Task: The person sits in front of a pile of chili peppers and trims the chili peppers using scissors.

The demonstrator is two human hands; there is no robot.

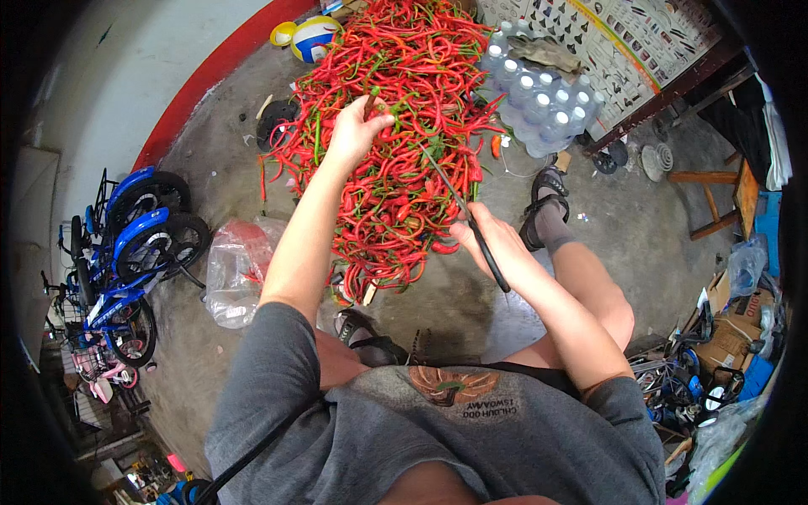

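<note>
A long heap of red chili peppers (396,177) with green stems covers the floor in front of me. Over its upper middle, my left hand (360,133) is closed, with thumb and fingers pinching a chili pepper (370,103) whose green stem end sticks out. My right hand (497,242) is wrapped around a long, thin, dark metal tool (446,183) with a black handle. Its narrow tip points up and left toward the peppers, a little right of my left hand. Whether the tool has one blade or two arms, I cannot tell.
A wrapped pack of clear bottles (539,101) stands right of the heap. On the left are a clear plastic bag (237,273) and blue bicycles (139,244). A ball (315,39) lies beyond. A wooden stool (715,189) and cluttered boxes (741,337) are at right.
</note>
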